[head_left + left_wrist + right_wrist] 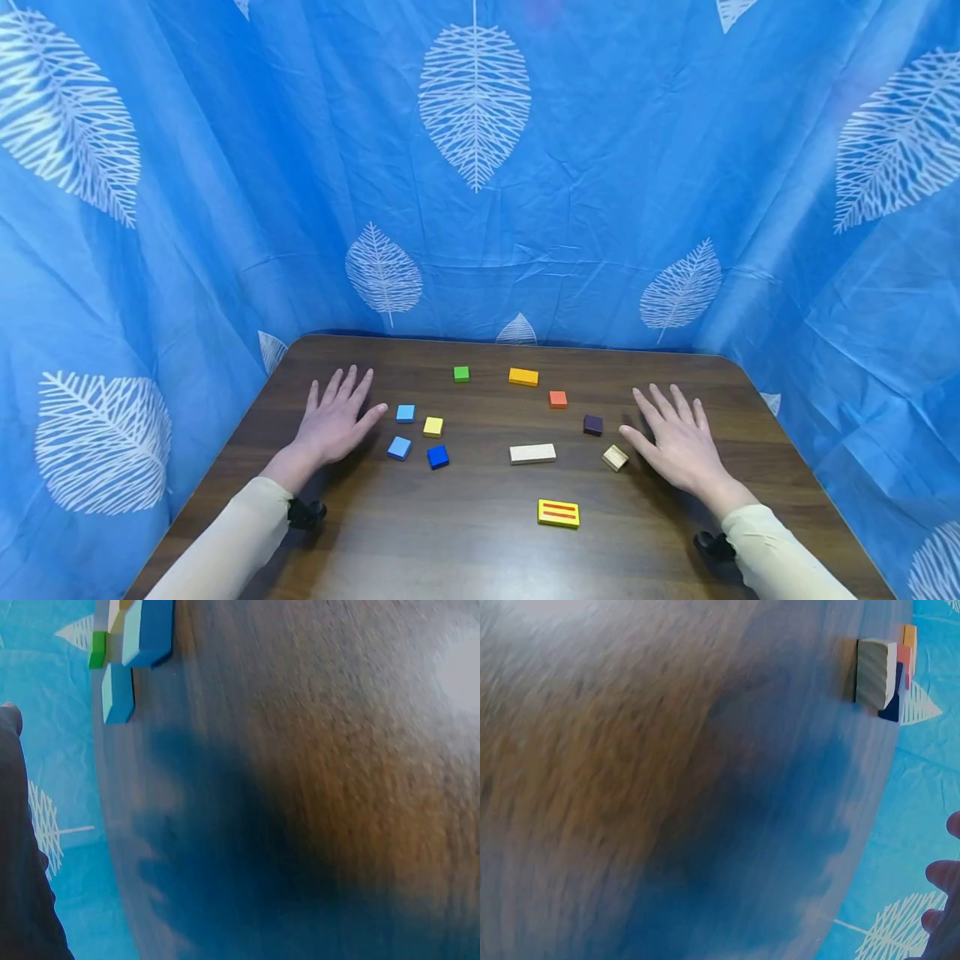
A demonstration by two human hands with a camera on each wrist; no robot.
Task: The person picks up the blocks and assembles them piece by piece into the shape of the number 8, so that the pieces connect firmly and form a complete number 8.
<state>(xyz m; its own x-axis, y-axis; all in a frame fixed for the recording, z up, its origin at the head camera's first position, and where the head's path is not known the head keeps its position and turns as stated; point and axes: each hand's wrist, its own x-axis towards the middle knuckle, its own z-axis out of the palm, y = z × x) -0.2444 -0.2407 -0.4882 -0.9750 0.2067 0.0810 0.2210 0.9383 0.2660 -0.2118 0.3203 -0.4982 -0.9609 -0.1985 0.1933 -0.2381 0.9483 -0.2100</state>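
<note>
Beige block [615, 458]: short, banded with darker stripes, set askew on the tabletop [450, 558], just beside the thumb of the right hand [682, 448]. A dark purple block [593, 425] lies near it, farther out. By the left hand [332, 427] I see a light blue block [406, 414], plain and flat-topped, its thumb close by. Fingers of both hands straight and spread, thumbs out to the side. Between the hands: a long cream block [532, 454], and nearer the wearer a yellow block with two red stripes [558, 513].

Tabletop dark brown, wood-grained, far corners rounded; I note soft glare on it in both wrist views. Blue curtain [570, 233] behind and to both sides, creased, printed with white leaves.
</note>
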